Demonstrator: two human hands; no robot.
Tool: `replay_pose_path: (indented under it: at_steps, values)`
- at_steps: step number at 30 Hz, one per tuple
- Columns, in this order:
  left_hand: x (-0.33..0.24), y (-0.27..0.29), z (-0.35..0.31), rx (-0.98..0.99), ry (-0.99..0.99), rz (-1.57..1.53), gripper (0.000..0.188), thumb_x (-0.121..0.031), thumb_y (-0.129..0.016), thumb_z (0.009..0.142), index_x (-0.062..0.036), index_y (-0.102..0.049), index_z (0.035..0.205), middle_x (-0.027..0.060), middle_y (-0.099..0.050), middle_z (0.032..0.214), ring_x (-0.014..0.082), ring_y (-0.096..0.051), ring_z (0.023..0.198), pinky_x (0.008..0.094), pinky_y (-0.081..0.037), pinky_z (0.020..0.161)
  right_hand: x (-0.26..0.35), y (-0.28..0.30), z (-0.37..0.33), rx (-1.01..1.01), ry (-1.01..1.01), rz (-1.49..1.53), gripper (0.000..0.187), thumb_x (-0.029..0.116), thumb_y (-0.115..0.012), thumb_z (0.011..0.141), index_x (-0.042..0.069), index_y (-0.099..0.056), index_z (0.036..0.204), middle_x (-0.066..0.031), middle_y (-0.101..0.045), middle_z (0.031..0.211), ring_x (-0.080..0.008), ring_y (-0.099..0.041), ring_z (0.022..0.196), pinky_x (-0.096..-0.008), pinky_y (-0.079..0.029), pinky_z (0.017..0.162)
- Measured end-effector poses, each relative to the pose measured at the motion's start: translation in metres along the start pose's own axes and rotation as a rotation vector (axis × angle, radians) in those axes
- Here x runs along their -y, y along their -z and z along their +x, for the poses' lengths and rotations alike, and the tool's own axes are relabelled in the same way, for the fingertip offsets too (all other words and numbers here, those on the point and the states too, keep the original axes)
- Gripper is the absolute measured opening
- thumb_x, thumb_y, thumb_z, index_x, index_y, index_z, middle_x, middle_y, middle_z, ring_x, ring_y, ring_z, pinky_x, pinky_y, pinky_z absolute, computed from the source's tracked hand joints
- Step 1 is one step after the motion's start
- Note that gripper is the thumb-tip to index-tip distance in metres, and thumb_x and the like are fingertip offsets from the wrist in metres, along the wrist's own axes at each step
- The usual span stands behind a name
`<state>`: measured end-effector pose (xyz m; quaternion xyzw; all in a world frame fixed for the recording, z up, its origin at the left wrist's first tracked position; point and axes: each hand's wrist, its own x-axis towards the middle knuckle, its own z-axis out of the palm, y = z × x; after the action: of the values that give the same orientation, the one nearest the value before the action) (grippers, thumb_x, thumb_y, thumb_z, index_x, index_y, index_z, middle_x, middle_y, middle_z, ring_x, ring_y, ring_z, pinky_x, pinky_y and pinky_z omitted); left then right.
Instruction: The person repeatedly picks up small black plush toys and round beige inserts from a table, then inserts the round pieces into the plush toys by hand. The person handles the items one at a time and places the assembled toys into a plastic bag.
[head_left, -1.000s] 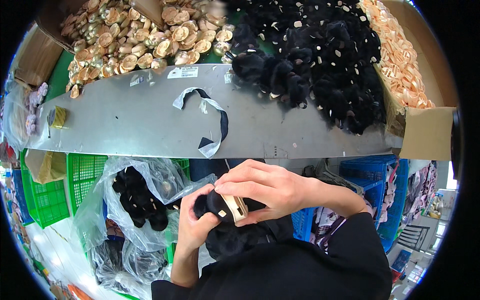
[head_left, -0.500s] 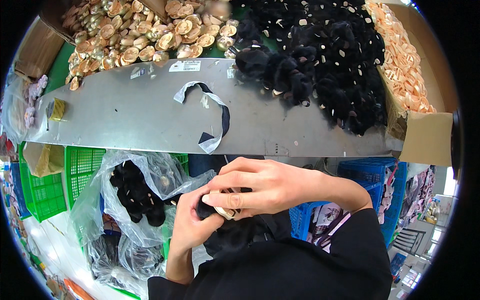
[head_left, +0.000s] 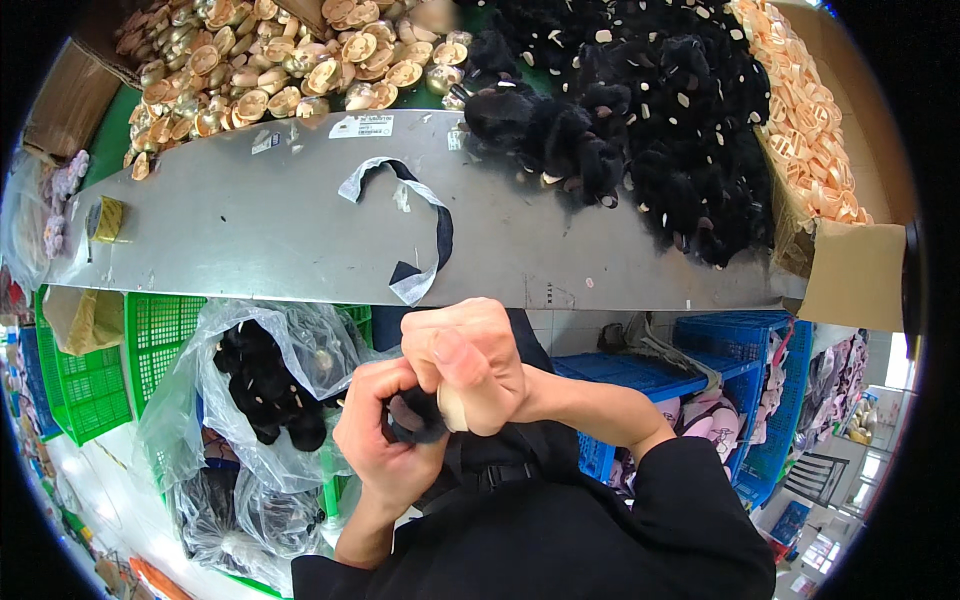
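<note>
Just beyond the chest, both hands meet over a small black plush piece (head_left: 416,418) with a dark patch facing up. My left hand (head_left: 378,428) wraps round it, thumb below and fingers curled over. A pale beige plastic part (head_left: 453,409) sits against the plush's right side, mostly covered by my right hand (head_left: 475,358). That hand is closed in a fist round the beige part, its knuckles touching the left fingers. How the two pieces join is hidden.
On the metal table (head_left: 280,225) lies a curled black-and-white strip (head_left: 443,240). Gold shell pieces (head_left: 250,80), black plush pieces (head_left: 650,130) and a box of beige plastic parts (head_left: 800,120) stand behind. Below are a plastic bag of black plush (head_left: 265,385) and blue crates (head_left: 625,378).
My right hand has gone from fingers stretched over the beige part to a fist round it. The plush now shows more between the hands.
</note>
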<state>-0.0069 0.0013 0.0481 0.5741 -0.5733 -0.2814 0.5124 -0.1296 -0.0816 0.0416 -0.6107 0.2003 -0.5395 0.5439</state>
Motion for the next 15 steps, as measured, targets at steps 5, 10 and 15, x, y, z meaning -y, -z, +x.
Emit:
replay_pose_path:
  at_steps: [5,10,15]
  values:
    - [0.011,-0.002,0.001,-0.033,0.151,-0.097,0.034,0.011,-0.066,0.076,0.0005,-0.060,0.107,0.0106,-0.063,0.102,0.0146,-0.063,0.084,0.0255,-0.051,0.075,-0.005,0.000,-0.005,0.002,-0.142,-0.134,0.038,0.024,-0.055,0.101,0.002,-0.051,0.070,-0.0095,-0.048,0.064,-0.0222,-0.045,0.052,-0.0328,-0.037,0.050]
    - [0.033,0.003,0.007,-0.238,0.247,-0.359,0.023,0.000,-0.068,0.094,0.0012,-0.057,0.115,0.0069,-0.063,0.109,0.0125,-0.060,0.100,0.0257,-0.048,0.092,-0.003,-0.003,-0.018,0.022,-0.180,-0.408,0.035,0.029,-0.083,0.084,0.004,-0.059,0.091,-0.0099,-0.059,0.072,-0.0247,-0.059,0.060,-0.0335,-0.047,0.056]
    - [0.040,0.008,0.004,-0.033,0.565,-0.773,0.013,-0.011,-0.063,0.101,0.0000,-0.062,0.109,0.0031,-0.068,0.102,0.0077,-0.063,0.089,0.0230,-0.049,0.082,-0.003,0.001,-0.021,-0.007,-0.105,-0.425,0.036,0.026,-0.086,0.081,0.004,-0.058,0.079,-0.0086,-0.052,0.067,-0.0229,-0.050,0.058,-0.0324,-0.040,0.052]
